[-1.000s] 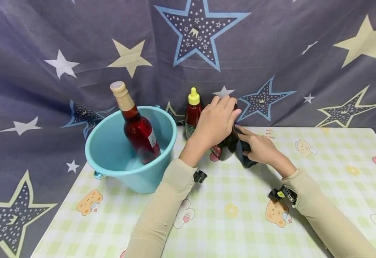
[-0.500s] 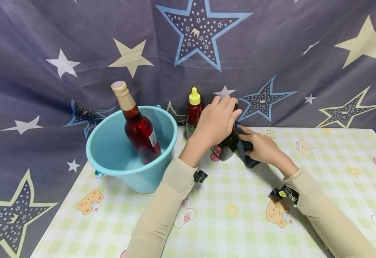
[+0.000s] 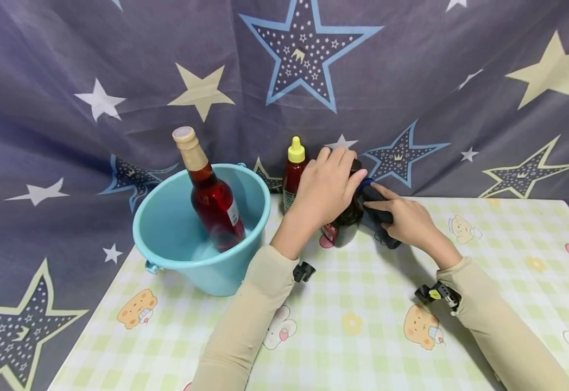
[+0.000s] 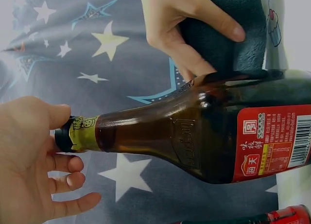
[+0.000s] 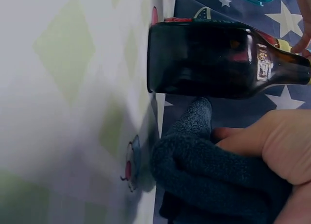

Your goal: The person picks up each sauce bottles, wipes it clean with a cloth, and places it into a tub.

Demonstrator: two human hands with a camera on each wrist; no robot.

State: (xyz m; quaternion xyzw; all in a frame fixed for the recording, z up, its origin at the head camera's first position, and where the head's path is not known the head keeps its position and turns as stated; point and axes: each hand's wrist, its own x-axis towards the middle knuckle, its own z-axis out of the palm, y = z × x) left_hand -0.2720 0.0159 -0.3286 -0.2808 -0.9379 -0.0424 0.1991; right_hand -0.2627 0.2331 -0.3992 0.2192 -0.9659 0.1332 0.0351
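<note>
My left hand (image 3: 324,187) pinches the capped top of a dark glass soy sauce bottle (image 4: 214,129) between thumb and forefinger. The bottle stands upright on the table; its red label shows in the left wrist view. To its right, my right hand (image 3: 411,220) grips a folded dark blue-green cloth (image 5: 209,168). A corner of that cloth reaches close to the bottle's side in the right wrist view; whether they touch, I cannot tell. From the head view, the left hand hides the bottle's neck and part of its body.
A light blue bucket (image 3: 159,250) stands on the left, with a red-filled bottle (image 3: 215,203) leaning in it. Behind my left wrist is a sauce bottle with a yellow tip (image 3: 295,163). A star-patterned curtain (image 3: 411,70) hangs behind the checked tablecloth (image 3: 314,336).
My right hand has shifted slightly right with the cloth, baring more of the bottle's right side. The left hand keeps its hold on the bottle top.
</note>
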